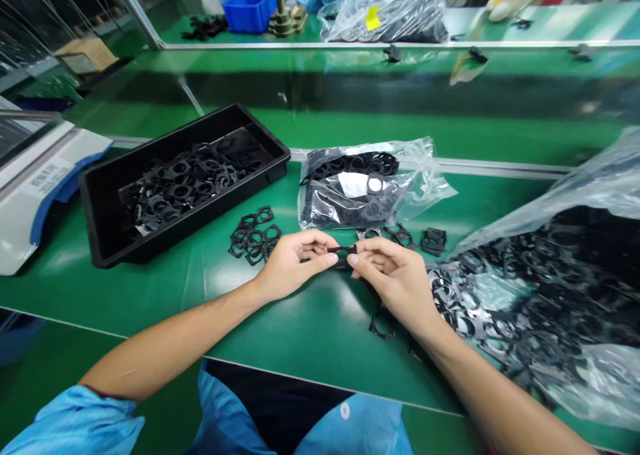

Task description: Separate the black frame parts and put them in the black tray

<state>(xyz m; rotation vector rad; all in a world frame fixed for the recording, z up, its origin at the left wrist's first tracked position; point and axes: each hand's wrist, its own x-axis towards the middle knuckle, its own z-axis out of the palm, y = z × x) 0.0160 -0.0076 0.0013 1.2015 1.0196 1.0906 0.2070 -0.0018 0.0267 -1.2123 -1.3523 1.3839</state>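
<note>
We pinch, it seems, one black frame between left hand and right hand, tray leftward part-filled, heap rightward barely dented.

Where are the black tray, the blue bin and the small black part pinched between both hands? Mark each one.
black tray (107, 208), head view, bare floor at its left end.
blue bin (249, 12), head view, its front wall.
small black part (344, 249), head view, its exposed middle.
</note>
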